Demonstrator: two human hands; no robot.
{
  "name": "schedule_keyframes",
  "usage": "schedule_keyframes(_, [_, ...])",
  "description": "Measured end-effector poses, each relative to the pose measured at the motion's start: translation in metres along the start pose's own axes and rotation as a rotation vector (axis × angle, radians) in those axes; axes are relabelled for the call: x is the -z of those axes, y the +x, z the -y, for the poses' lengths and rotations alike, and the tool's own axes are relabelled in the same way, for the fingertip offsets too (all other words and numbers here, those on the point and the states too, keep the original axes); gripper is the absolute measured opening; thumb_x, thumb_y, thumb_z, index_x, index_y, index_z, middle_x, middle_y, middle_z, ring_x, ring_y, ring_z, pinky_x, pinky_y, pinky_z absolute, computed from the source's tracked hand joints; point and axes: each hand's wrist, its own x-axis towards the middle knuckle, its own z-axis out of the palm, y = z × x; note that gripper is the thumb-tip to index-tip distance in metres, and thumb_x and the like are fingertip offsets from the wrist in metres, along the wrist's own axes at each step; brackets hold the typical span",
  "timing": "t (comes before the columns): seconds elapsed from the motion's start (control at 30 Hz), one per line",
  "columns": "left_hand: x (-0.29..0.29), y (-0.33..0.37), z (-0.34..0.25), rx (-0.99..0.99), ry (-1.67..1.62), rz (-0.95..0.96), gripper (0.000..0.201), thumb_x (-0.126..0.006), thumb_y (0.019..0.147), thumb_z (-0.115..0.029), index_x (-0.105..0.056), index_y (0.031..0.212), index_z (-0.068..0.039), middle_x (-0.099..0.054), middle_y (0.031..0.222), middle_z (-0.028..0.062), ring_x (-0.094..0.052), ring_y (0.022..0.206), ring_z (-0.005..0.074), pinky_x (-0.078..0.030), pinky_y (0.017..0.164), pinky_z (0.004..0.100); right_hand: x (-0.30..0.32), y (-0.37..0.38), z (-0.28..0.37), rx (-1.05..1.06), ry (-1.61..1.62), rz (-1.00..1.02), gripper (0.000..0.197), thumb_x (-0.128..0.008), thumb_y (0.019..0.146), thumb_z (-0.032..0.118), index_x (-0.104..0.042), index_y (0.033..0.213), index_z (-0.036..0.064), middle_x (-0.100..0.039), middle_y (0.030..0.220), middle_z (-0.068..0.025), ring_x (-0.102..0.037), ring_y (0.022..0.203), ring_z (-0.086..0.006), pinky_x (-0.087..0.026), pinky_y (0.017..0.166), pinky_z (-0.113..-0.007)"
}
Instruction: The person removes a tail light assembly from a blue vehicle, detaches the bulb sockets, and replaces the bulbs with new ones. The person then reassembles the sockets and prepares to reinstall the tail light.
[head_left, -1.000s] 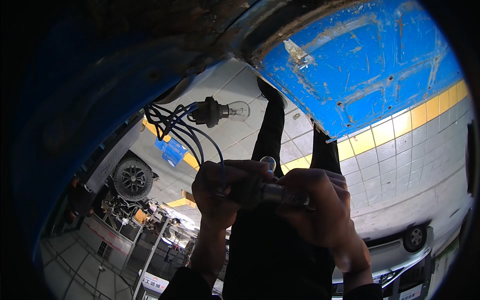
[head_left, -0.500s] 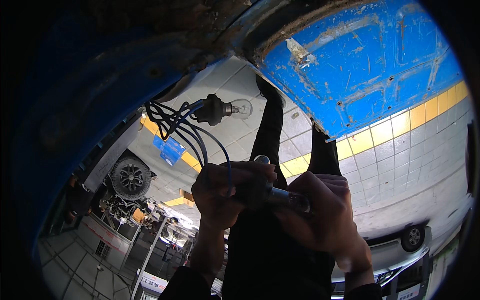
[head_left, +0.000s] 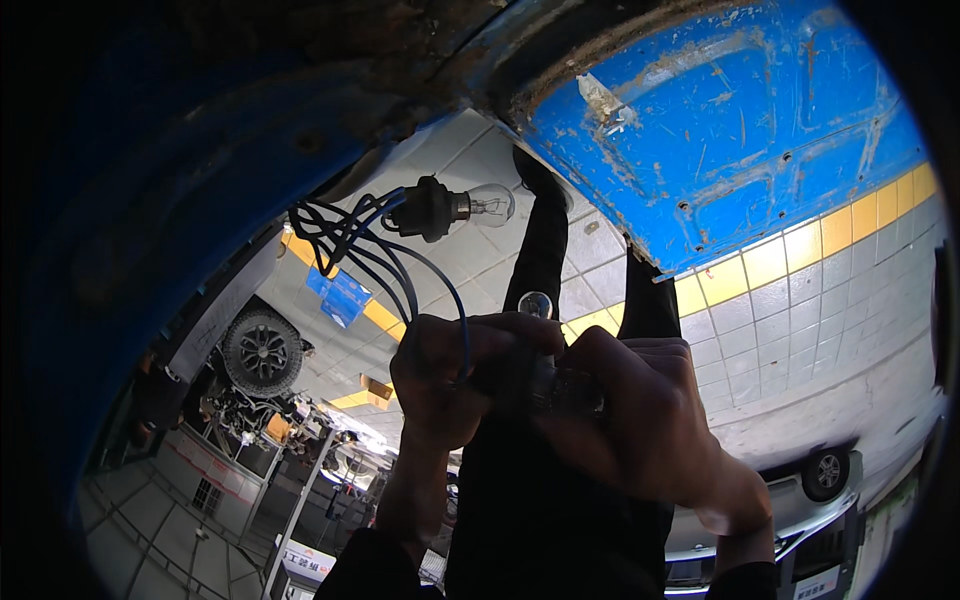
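My left hand [head_left: 450, 385] and my right hand [head_left: 645, 425] are closed together around a dark lamp socket [head_left: 555, 390] held in front of my dark clothing. A small clear bulb [head_left: 535, 303] sticks up just above my fingers. Black wires [head_left: 350, 250] run from my left hand up to a second black socket [head_left: 430, 208], which hangs free and carries a larger clear bulb [head_left: 490, 205]. My fingers hide how the small bulb sits in the socket.
A scratched, rusty-edged blue car body panel [head_left: 720, 130] fills the upper right, and dark bodywork [head_left: 150, 200] the left. Beyond are a grey tiled floor with a yellow stripe [head_left: 780, 260], a loose wheel [head_left: 262, 350] and a silver car [head_left: 800, 500].
Both hands have shifted slightly while staying closed on the socket. The small bulb now shows a little higher above my fingers. The hanging bulb has barely moved.
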Motion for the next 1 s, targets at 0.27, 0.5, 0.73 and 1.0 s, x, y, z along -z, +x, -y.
schedule_keyframes(0.27, [0.012, 0.0, 0.01, -0.025, 0.188, 0.007, 0.033, -0.059, 0.091, -0.021, -0.054, 0.11, 0.005, -0.064, 0.104, 0.0263, -0.066, 0.095, 0.0325, -0.056, 0.079, 0.0393, -0.009, 0.001, -0.006, -0.427, 0.578, 0.094, 0.026, -0.055, 0.093, 0.022, -0.061, 0.086, -0.0031, -0.055, 0.056, -0.0117, -0.05, 0.046, -0.0199, -0.038, 0.046, -0.031])
schedule_keyframes(0.5, [-0.003, 0.0, 0.017, 0.17, 0.192, -0.262, 0.02, -0.062, 0.085, -0.008, -0.049, 0.097, 0.0, -0.066, 0.098, 0.0195, -0.066, 0.088, 0.0218, -0.051, 0.08, 0.0308, -0.016, 0.004, -0.024, -0.338, 0.409, -0.005, 0.027, -0.054, 0.094, 0.024, -0.058, 0.086, -0.0015, -0.055, 0.059, -0.0135, -0.05, 0.05, -0.0228, -0.039, 0.05, -0.034])
schedule_keyframes(0.73, [0.008, -0.007, 0.034, 0.205, 0.149, -0.146, 0.036, -0.063, 0.085, -0.006, -0.046, 0.116, 0.0, -0.059, 0.112, 0.0147, -0.063, 0.096, 0.0192, -0.051, 0.08, 0.0296, -0.032, -0.009, -0.062, -0.224, 0.212, -0.032, 0.026, -0.053, 0.095, 0.022, -0.058, 0.084, -0.0014, -0.056, 0.066, -0.0088, -0.048, 0.059, -0.0148, -0.039, 0.056, -0.03])
schedule_keyframes(1.0, [0.022, -0.006, 0.047, 0.243, 0.306, -0.291, 0.018, -0.064, 0.09, -0.017, -0.055, 0.097, -0.002, -0.063, 0.083, 0.0045, -0.053, 0.056, 0.0063, -0.041, 0.048, 0.0217, -0.024, -0.028, -0.077, -0.316, 0.215, -0.241, 0.031, -0.056, 0.092, 0.029, -0.057, 0.102, -0.0003, -0.061, 0.081, -0.015, -0.059, 0.079, -0.0203, -0.046, 0.072, -0.035])
